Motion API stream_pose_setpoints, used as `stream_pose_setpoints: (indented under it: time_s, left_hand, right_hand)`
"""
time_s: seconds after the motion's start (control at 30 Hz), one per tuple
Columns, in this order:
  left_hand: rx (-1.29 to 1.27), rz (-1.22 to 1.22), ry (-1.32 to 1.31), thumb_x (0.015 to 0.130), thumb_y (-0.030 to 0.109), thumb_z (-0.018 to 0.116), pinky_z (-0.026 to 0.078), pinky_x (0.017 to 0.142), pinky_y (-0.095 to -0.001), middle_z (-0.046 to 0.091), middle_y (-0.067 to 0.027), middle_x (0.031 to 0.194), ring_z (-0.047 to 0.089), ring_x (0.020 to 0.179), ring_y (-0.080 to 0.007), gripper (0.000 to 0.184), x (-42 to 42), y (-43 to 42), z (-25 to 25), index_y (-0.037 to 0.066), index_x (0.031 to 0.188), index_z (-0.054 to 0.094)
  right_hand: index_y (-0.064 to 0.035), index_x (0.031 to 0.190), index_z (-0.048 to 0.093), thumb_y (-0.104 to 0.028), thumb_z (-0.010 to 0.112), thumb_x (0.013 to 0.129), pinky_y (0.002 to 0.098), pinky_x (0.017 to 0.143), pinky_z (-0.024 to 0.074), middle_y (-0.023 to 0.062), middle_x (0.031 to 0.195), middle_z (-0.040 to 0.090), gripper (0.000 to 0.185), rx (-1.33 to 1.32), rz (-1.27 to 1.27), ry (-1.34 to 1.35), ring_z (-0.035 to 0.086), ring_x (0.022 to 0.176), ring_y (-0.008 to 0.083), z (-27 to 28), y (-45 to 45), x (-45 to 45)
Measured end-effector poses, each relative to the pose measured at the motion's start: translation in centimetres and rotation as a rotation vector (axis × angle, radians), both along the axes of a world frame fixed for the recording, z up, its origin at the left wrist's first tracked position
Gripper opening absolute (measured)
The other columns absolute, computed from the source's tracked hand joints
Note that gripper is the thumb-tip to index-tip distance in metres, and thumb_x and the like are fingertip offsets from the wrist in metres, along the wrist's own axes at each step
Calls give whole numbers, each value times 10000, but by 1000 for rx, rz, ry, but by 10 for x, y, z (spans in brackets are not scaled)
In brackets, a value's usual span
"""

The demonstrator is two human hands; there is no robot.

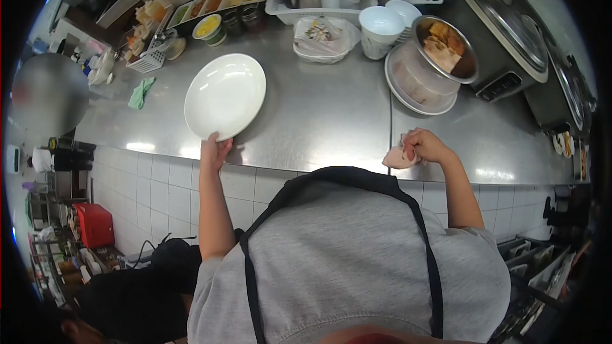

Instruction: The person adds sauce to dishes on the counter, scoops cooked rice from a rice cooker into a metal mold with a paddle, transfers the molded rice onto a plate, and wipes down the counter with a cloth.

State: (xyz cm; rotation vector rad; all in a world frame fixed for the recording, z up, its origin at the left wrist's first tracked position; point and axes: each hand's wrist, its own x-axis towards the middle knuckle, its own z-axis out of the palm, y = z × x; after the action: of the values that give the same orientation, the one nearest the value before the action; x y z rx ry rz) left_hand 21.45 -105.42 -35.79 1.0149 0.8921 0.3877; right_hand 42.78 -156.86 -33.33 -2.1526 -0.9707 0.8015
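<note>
A large white oval plate (pixel 225 97) is at the left of the steel counter. My left hand (pixel 218 146) is closed on its near rim, the thumb over the edge. At the counter's front edge, my right hand (pixel 428 145) pinches a crumpled pale pink cloth (pixel 400 157), which hangs below the fingers near the seam. Beyond that hand is a covered round container (pixel 414 79) on a plate. A steel bowl (pixel 470 57) rests by it, with orange-brown and pale pink pieces inside that I cannot name for certain.
On the steel counter (pixel 312 108) lies a green cloth (pixel 141 93). White cups (pixel 380 30), a plastic-wrapped container (pixel 322 39) and a white basket (pixel 322 10) line the back. Topping trays (pixel 220 3) stand back left, a large cooker (pixel 500 32) right. Another person in black (pixel 140 299) is lower left.
</note>
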Motion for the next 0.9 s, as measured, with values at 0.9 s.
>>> stream_pose_setpoints:
  time_s: [0.9]
  left_hand:
    - [-38, -469, 27, 876, 443, 494, 496, 694, -317, 495, -101, 1166, 561, 969, -243, 602, 19, -194, 13, 85, 1312, 283]
  right_hand:
    - [-39, 1027, 581, -64, 503, 798, 273, 569, 476, 68, 782, 536, 243, 176, -1532, -679, 540, 647, 141, -1, -318, 3]
